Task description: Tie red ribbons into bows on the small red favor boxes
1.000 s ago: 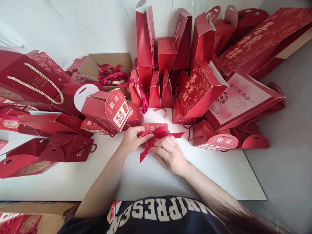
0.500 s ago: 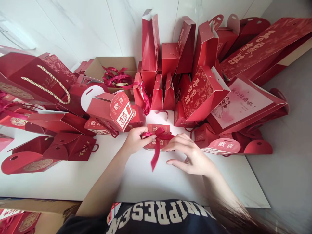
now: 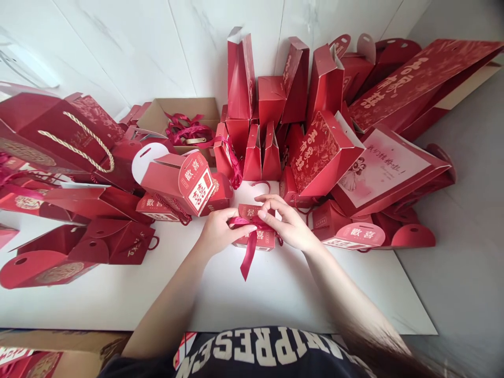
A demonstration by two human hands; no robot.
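Note:
A small red gift box [image 3: 264,239] with printed characters lies on the white table [image 3: 252,294] in front of me. Dark red ribbon [image 3: 249,257] crosses its top in a bow, and one tail hangs over the near side. At the box's left, my left hand [image 3: 220,230] pinches a loop of the ribbon between thumb and fingers. My right hand [image 3: 289,223] reaches over the box's right part, thumb and index finger closed together on the ribbon near the knot. Its other fingers are lifted, and they partly hide the bow.
Red bags [image 3: 326,152] and boxes crowd the back and right of the table. An open cardboard box [image 3: 157,115] holds loose ribbon. More red boxes [image 3: 110,239] lie at the left. A tiled wall [image 3: 137,42] stands behind.
My right hand has moved up and left from the box's right side, closing thumb and index finger on the ribbon near the knot. My left hand keeps its pinch.

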